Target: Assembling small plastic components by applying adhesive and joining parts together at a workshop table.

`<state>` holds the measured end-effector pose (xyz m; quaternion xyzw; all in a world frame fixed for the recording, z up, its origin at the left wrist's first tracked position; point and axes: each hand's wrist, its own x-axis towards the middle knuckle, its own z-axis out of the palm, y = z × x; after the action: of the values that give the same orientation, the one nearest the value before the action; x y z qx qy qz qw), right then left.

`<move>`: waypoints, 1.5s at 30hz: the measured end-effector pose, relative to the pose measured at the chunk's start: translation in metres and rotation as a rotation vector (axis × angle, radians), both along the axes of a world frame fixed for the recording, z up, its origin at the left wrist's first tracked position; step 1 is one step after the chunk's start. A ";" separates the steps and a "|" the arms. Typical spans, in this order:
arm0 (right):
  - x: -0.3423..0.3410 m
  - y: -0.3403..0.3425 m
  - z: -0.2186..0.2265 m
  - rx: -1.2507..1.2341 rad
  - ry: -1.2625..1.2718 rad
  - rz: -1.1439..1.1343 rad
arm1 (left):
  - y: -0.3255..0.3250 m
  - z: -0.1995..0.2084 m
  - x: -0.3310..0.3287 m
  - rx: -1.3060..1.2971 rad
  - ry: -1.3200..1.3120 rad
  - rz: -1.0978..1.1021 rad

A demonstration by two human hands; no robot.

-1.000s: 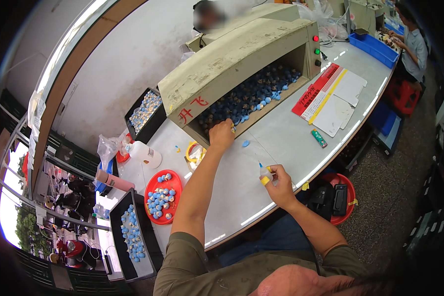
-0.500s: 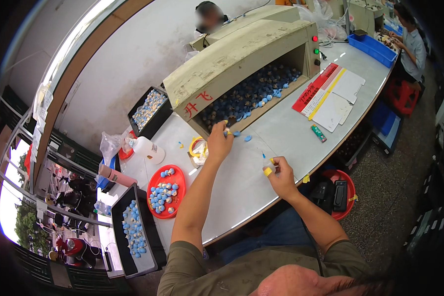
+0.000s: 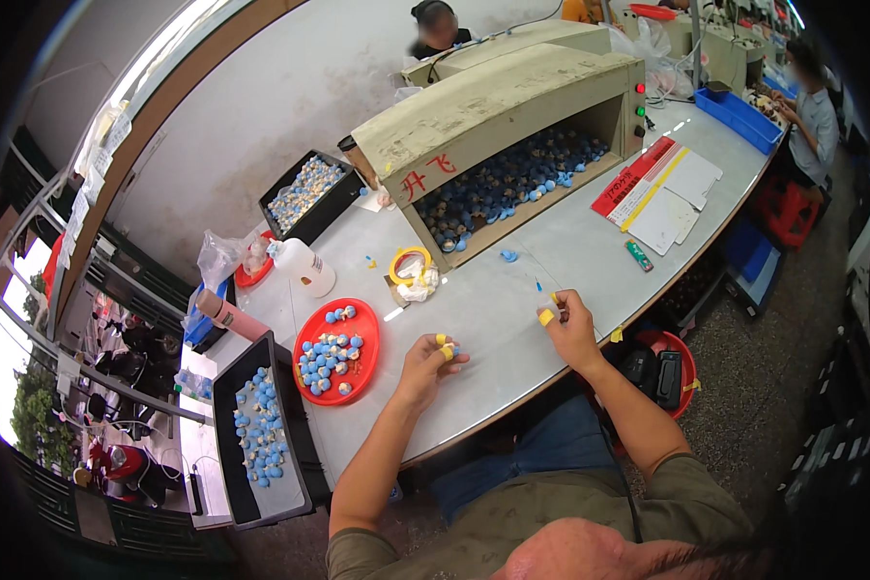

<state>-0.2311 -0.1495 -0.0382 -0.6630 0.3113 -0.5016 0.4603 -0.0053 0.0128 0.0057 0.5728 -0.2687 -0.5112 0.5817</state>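
Observation:
My right hand (image 3: 572, 331), with yellow tape around a finger, grips a small translucent bottle with a thin blue needle tip (image 3: 538, 285), which points up and away over the table. My left hand (image 3: 429, 369), also with yellow-taped fingers, is closed near the table's front; the small thing in its fingers is mostly hidden. Farther away, a blue piece (image 3: 508, 256) lies on the table before the beige machine (image 3: 493, 116). Inside that machine's opening are many small blue and cream pieces (image 3: 512, 188). Left of my left hand, a red round tray (image 3: 364, 379) holds several blue-and-white balls.
A black bin (image 3: 298, 483) of blue pieces stands at the left, another black bin (image 3: 331, 205) farther back. Between them are a white bottle (image 3: 304, 269), a pink flask (image 3: 234, 317) and a yellow tape roll (image 3: 396, 266). Printed card (image 3: 662, 193) and a green lighter (image 3: 638, 255) lie right.
My left hand has drawn back from the machine's opening toward the table's near edge. My right hand still holds the needle-tipped bottle. The whole view has shifted slightly.

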 end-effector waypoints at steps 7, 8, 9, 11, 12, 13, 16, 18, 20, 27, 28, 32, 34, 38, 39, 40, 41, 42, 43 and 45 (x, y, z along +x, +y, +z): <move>0.009 0.012 0.012 -0.044 0.117 0.062 | 0.017 -0.007 0.004 -0.071 0.155 -0.010; 0.013 0.015 0.012 0.045 0.078 0.157 | 0.018 -0.010 0.006 -0.086 0.189 -0.033; 0.016 0.019 0.013 0.136 0.040 0.251 | 0.019 -0.012 0.006 -0.093 0.197 -0.043; 0.025 0.028 0.015 0.127 0.083 0.276 | 0.022 -0.013 0.006 -0.110 0.282 -0.081; 0.031 0.035 0.019 0.137 0.024 0.323 | 0.023 -0.012 0.007 -0.115 0.292 -0.081; 0.035 0.040 0.022 0.148 -0.034 0.373 | 0.023 -0.012 0.008 -0.118 0.307 -0.095; 0.045 0.044 0.018 0.176 -0.002 0.413 | 0.026 -0.011 0.008 -0.130 0.324 -0.112; 0.050 0.047 0.014 0.192 -0.008 0.433 | 0.028 -0.005 0.005 -0.134 0.328 -0.106; 0.054 0.052 0.013 0.207 -0.061 0.442 | 0.028 0.005 0.003 0.034 0.275 -0.151; 0.056 0.054 0.010 0.284 -0.019 0.460 | 0.026 -0.011 0.005 -0.063 0.337 -0.090; 0.056 0.054 0.014 0.274 -0.031 0.451 | 0.025 -0.013 0.007 -0.065 0.341 -0.079; 0.054 0.053 0.020 0.305 -0.009 0.461 | 0.023 -0.009 0.009 -0.044 0.364 -0.043; 0.050 0.054 0.025 0.326 0.026 0.462 | 0.022 -0.013 0.010 -0.051 0.370 -0.032; 0.043 0.057 0.027 0.250 0.024 0.465 | 0.023 -0.013 0.011 -0.051 0.322 -0.047; 0.041 0.057 0.025 0.258 0.026 0.461 | 0.024 -0.014 0.011 -0.057 0.324 -0.060; 0.040 0.057 0.024 0.203 0.074 0.478 | 0.025 -0.015 0.011 -0.063 0.325 -0.073; 0.038 0.056 0.023 0.147 0.121 0.495 | 0.025 -0.014 0.009 -0.057 0.328 -0.077; 0.037 0.057 0.022 0.154 0.121 0.491 | 0.025 -0.010 0.008 -0.031 0.295 -0.082; 0.037 0.059 0.023 0.128 0.101 0.487 | 0.025 -0.008 0.007 -0.006 0.261 -0.087; 0.039 0.062 0.024 0.106 0.080 0.482 | 0.023 -0.012 0.006 0.001 0.225 -0.101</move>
<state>-0.1922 -0.0878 -0.0143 -0.7125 0.1880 -0.3335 0.5880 0.0011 0.0356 -0.0062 0.4979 -0.2299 -0.6013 0.5812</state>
